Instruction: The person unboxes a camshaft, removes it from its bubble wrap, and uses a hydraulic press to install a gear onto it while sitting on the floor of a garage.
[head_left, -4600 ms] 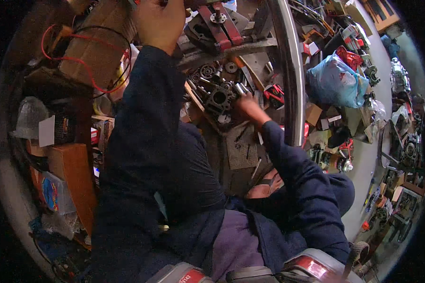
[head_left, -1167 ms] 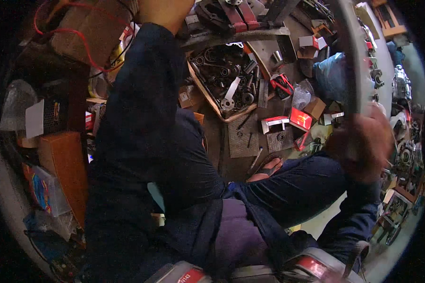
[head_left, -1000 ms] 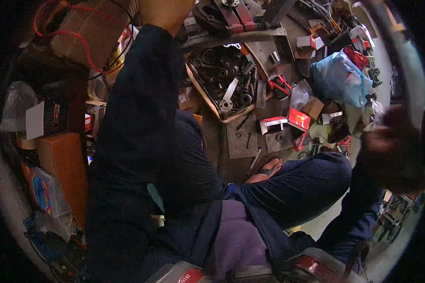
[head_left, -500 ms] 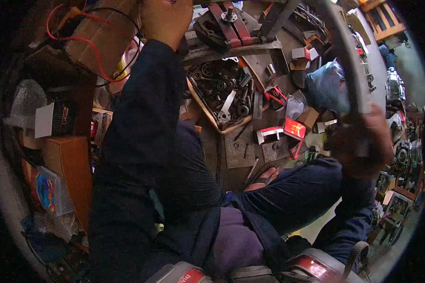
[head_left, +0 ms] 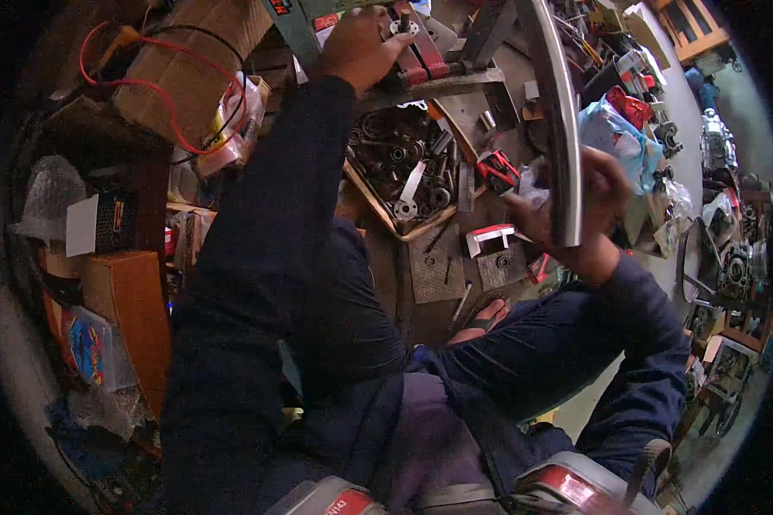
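Observation:
My left hand (head_left: 361, 50) reaches up to a red metal bracket (head_left: 429, 56) on the bench fixture. Its fingers close around a round flanged nut (head_left: 403, 28) on an upright stud. My right hand (head_left: 594, 202) is behind the lower end of a long grey metal bar (head_left: 562, 129), fingers apart on either side of it, slightly blurred. Whether the palm touches the bar I cannot tell. Below the fixture stands a wooden tray (head_left: 401, 238) full of greasy gears, bearings and shafts, with a flat metal arm (head_left: 412, 184) on top.
A small red box (head_left: 496, 170), an opened red-and-white carton (head_left: 490, 239) and metal plates (head_left: 436, 276) lie near my foot. Cardboard boxes (head_left: 129, 318) and a red cable (head_left: 159, 90) are at left. A blue plastic bag (head_left: 605, 129) and machine parts (head_left: 734, 270) crowd the right.
My left hand has moved right onto the flanged nut. The bar has swung left and downward in view. My right hand has moved left, its fingers now spread from the bar.

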The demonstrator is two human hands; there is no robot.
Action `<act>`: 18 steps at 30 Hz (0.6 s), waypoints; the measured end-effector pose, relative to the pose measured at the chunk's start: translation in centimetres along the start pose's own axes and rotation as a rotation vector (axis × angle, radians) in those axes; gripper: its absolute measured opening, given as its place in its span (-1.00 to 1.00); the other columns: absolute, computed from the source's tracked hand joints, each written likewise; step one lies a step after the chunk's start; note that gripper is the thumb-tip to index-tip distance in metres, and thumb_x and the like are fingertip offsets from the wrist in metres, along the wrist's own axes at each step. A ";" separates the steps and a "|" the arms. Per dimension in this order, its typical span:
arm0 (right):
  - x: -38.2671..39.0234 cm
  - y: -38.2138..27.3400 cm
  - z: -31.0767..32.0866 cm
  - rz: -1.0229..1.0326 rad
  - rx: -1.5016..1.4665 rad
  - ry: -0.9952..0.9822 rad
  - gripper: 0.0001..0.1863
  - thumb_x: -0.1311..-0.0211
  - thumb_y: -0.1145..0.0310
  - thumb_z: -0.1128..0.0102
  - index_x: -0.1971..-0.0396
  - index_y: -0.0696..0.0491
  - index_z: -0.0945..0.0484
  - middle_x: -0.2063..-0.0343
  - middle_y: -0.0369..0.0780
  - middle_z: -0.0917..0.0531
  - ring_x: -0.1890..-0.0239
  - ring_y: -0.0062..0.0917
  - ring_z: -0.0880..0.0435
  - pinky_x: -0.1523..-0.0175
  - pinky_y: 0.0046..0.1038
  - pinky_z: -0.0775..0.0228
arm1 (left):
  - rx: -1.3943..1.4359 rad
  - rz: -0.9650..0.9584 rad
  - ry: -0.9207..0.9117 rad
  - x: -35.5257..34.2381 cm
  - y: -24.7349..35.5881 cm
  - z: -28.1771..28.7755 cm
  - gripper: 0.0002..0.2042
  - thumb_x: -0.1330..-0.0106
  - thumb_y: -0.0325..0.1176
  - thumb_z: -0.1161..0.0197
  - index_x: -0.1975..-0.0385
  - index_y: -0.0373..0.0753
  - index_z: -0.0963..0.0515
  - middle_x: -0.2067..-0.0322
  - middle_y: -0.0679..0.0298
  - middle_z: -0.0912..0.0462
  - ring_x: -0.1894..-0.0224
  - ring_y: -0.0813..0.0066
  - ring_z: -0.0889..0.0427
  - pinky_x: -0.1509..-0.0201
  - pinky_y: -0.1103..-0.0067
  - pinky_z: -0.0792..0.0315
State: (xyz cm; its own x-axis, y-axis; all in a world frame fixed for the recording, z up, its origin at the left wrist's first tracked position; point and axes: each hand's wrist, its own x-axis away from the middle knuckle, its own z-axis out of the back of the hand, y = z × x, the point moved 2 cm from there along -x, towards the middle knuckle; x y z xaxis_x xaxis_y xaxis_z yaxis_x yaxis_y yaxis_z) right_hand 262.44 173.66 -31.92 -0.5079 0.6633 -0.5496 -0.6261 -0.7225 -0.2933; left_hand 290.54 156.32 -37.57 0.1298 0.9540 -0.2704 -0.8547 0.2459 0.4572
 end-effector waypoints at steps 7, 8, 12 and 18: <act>2.9 4.3 -17.6 0.163 -0.150 -1.094 -0.51 -0.08 0.24 -0.30 0.00 0.13 -0.46 0.28 -0.04 -0.62 0.20 -0.13 -0.66 0.16 -0.23 -0.55 | 0.118 -0.005 0.275 -1.4 -0.3 -3.7 -0.68 -0.27 -0.13 -0.29 0.08 -0.18 -0.56 0.06 0.05 -0.53 0.06 0.16 -0.58 -0.06 0.22 -0.44; 4.1 4.3 -20.9 0.153 -0.162 -1.042 -0.52 -0.09 0.17 -0.29 0.05 0.15 -0.48 0.31 -0.02 -0.63 0.22 -0.12 -0.67 0.18 -0.22 -0.55 | 0.109 -0.118 0.421 -1.6 -1.1 -4.3 -0.62 -0.19 -0.07 -0.35 0.13 -0.21 -0.61 0.22 0.04 -0.58 0.14 0.08 -0.61 0.02 0.27 -0.50; 6.9 1.7 -27.7 -0.082 -0.159 -1.052 -0.47 -0.18 -0.05 -0.20 0.29 0.23 -0.56 0.47 0.02 -0.66 0.32 -0.10 -0.69 0.23 -0.19 -0.55 | 0.155 -0.110 0.360 -1.9 -1.6 -5.0 -0.70 -0.23 -0.13 -0.30 0.16 -0.18 -0.62 0.17 0.07 -0.55 0.13 0.05 -0.59 0.03 0.26 -0.50; 12.1 2.0 -32.3 -0.211 -0.264 -0.768 -0.74 -0.14 0.28 -0.17 0.33 0.19 -0.59 0.59 0.01 -0.60 0.39 -0.06 -0.69 0.33 -0.17 -0.53 | -0.283 -0.152 0.377 -3.1 -6.6 -6.3 -0.79 -0.31 -0.19 -0.16 0.26 -0.18 -0.60 0.27 0.02 -0.57 0.16 0.02 -0.59 0.04 0.26 -0.50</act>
State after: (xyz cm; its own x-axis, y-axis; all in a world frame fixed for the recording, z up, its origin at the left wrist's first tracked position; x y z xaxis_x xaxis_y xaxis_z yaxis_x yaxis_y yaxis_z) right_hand 274.16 173.97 -64.36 -0.7175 0.6689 0.1945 -0.6423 -0.5272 -0.5563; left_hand 292.58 150.69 -45.09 0.1168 0.7695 -0.6278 -0.9500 0.2709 0.1553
